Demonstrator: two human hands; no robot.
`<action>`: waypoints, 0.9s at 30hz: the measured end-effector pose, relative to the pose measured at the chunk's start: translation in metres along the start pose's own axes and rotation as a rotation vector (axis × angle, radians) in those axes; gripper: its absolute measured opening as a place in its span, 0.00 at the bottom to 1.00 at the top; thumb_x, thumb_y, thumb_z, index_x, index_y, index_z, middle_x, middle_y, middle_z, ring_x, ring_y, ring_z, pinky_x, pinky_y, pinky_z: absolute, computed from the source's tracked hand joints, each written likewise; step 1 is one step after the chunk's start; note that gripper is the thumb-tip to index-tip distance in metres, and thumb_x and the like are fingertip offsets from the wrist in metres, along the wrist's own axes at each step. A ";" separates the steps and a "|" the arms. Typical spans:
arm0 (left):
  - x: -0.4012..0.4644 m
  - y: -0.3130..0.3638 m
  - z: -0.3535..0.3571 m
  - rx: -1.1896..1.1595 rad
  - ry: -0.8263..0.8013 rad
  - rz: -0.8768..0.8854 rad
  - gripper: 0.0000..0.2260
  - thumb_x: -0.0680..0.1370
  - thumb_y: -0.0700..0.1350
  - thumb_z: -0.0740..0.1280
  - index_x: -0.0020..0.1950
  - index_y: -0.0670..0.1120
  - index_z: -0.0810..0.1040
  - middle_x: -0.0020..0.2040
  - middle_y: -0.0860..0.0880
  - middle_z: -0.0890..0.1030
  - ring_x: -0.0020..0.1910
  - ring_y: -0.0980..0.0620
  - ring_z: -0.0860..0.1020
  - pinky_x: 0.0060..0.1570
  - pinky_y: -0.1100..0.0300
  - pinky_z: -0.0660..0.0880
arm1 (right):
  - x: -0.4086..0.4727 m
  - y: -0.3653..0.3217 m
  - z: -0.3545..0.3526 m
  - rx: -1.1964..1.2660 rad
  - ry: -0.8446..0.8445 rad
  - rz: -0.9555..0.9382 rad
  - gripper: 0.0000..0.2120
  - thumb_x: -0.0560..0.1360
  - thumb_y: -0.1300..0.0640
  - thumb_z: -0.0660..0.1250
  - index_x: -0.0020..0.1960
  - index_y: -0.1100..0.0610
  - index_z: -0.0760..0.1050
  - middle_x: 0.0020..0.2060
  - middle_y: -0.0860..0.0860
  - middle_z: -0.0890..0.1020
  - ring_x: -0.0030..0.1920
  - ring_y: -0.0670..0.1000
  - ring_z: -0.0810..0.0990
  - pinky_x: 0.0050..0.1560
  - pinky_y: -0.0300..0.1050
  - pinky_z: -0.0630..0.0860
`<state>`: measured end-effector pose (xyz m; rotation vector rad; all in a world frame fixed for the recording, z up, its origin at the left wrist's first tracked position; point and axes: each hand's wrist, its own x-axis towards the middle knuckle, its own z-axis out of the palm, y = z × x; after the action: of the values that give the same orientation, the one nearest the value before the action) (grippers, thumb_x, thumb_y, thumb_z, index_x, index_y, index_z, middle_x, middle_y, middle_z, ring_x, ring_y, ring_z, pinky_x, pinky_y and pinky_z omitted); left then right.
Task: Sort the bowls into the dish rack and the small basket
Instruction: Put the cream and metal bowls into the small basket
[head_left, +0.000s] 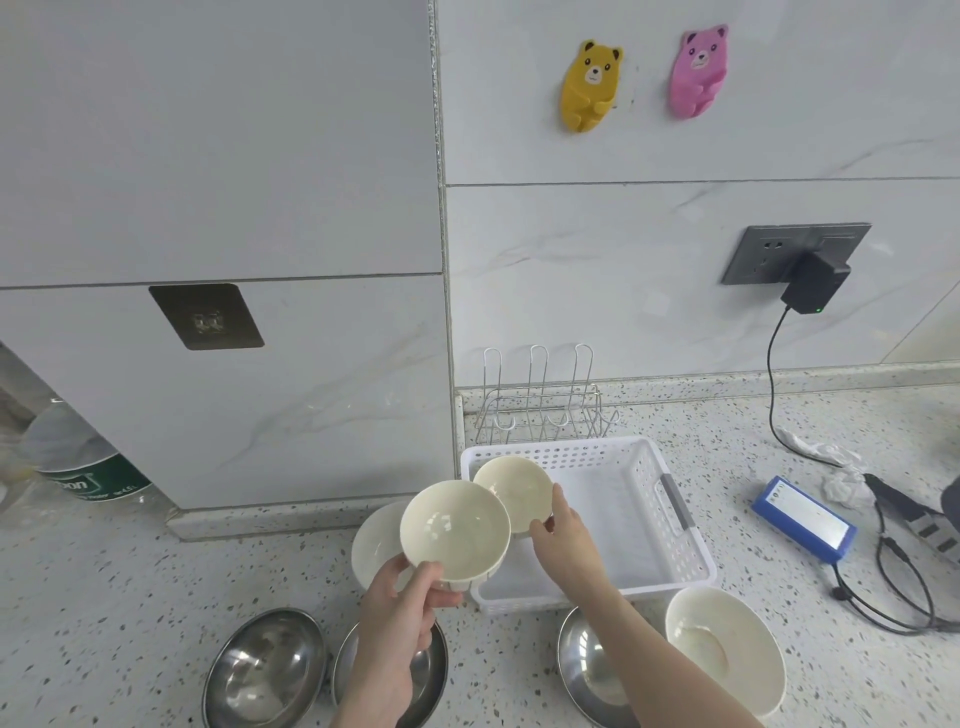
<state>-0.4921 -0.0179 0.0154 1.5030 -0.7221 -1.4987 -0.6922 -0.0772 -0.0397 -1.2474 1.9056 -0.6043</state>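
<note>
My right hand (563, 530) pinches a cream bowl (514, 491) over the white basket's (685, 561) far-left corner (left hand (400, 597) grips another bowl (454, 530) alongside).

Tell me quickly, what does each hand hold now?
Left hand: grips a cream bowl by its rim.
Right hand: holds a smaller cream bowl over the white basket.

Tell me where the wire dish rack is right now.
The wire dish rack stands at the back of the countertop against the wall, directly behind the white perforated basket, just right of the wall corner.
</note>
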 end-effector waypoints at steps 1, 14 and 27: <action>0.000 0.000 0.000 0.003 0.000 -0.003 0.10 0.78 0.40 0.66 0.59 0.45 0.78 0.38 0.36 0.85 0.22 0.55 0.60 0.19 0.66 0.58 | -0.001 -0.001 0.001 0.007 0.013 0.008 0.31 0.79 0.54 0.55 0.79 0.50 0.49 0.51 0.50 0.74 0.48 0.50 0.76 0.50 0.48 0.73; 0.027 0.009 0.018 0.224 -0.016 0.037 0.16 0.76 0.45 0.68 0.63 0.47 0.74 0.34 0.42 0.85 0.21 0.60 0.69 0.30 0.59 0.64 | -0.015 0.001 -0.003 0.361 0.088 -0.252 0.16 0.74 0.40 0.56 0.46 0.44 0.80 0.29 0.47 0.78 0.33 0.45 0.76 0.37 0.46 0.72; 0.052 0.015 0.058 0.381 -0.121 0.168 0.16 0.76 0.46 0.69 0.61 0.54 0.69 0.40 0.50 0.86 0.37 0.57 0.85 0.42 0.57 0.75 | -0.008 0.003 -0.007 0.608 0.194 -0.149 0.14 0.67 0.54 0.61 0.49 0.50 0.80 0.27 0.44 0.78 0.29 0.40 0.73 0.31 0.34 0.69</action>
<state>-0.5404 -0.0800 0.0099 1.5887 -1.2307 -1.3855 -0.6974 -0.0688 -0.0347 -0.9557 1.5976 -1.3083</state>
